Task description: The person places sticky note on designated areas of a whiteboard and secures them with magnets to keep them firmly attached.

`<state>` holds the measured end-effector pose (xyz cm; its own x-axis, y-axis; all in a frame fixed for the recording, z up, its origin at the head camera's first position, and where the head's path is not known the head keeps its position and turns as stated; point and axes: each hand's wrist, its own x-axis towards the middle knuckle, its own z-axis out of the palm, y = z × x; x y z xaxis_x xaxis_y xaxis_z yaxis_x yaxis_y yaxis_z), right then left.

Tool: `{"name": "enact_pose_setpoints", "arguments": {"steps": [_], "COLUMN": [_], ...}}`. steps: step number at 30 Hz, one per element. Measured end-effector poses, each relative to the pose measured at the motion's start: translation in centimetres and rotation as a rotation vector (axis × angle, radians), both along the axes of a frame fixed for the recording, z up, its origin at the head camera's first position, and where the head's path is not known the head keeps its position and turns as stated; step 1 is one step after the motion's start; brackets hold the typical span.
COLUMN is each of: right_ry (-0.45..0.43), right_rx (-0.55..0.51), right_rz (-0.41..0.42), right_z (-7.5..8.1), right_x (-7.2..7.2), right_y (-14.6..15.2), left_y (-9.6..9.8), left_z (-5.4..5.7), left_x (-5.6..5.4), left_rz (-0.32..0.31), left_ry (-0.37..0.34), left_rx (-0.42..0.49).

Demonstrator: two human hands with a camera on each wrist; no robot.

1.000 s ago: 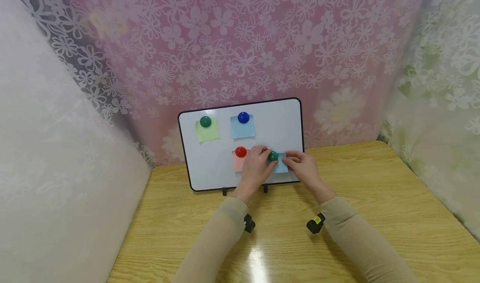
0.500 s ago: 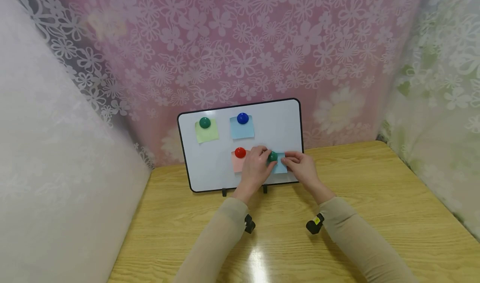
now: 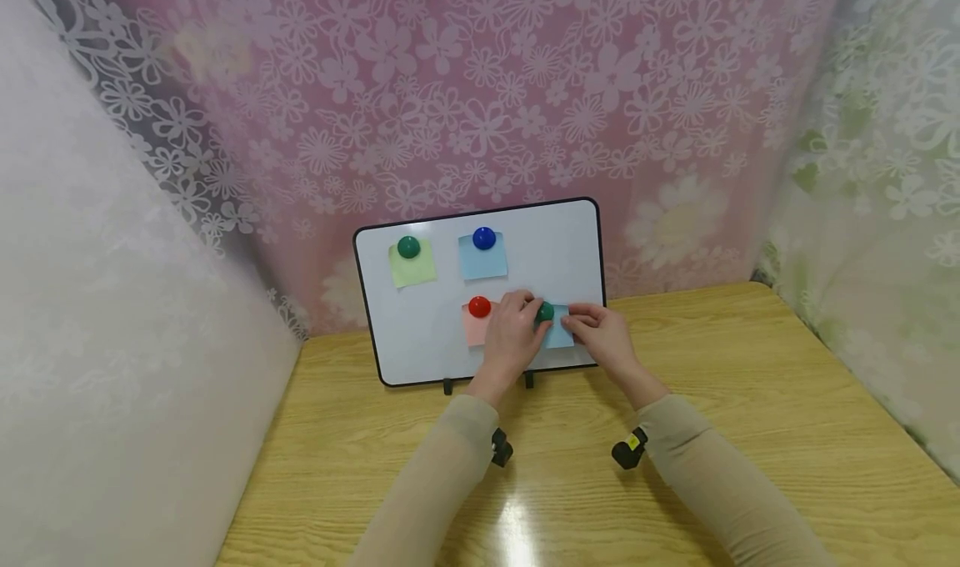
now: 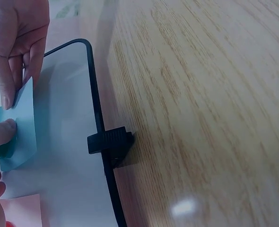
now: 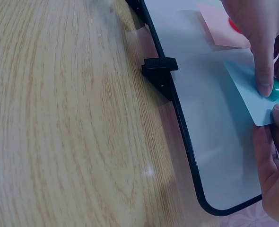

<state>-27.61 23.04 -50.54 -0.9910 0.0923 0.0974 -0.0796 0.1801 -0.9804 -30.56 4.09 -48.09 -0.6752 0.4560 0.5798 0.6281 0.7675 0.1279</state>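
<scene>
In the head view my left hand pinches a round green magnet over a light blue paper note at the whiteboard's lower right. My right hand pinches the right edge of that same note between thumb and fingers. Seen from the right wrist, the magnet lies on the note's face, and the note's lower edge stands off the whiteboard. In the left wrist view, the left thumb covers most of the magnet.
On the whiteboard hang a green note under another green magnet, a blue note under a blue magnet, and a pink note under a red magnet. Black stand feet hold the board on the wooden table.
Both hands keep their hold on the magnet and the blue note, with hardly any movement. The whole head view has shifted very slightly.
</scene>
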Motion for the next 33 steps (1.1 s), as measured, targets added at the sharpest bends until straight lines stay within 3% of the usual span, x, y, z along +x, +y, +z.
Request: {"name": "enact_pose_setpoints", "arguments": {"steps": [17, 28, 33], "right_ry": [-0.002, 0.034, 0.064], "right_rx": [0.005, -0.023, 0.04], "right_rz": [-0.01, 0.004, -0.01], "right_z": [0.19, -0.03, -0.12], "right_x": [0.12, 0.07, 0.34], "right_y": [-0.23, -0.08, 0.38], "left_y": [0.26, 0.06, -0.37], "left_z": [0.03, -0.13, -0.6], "left_x": [-0.01, -0.09, 0.06], "left_rz": [0.037, 0.026, -0.014], "left_ry": [0.007, 0.022, 0.066], "left_rx": [-0.021, -0.002, 0.035]}}
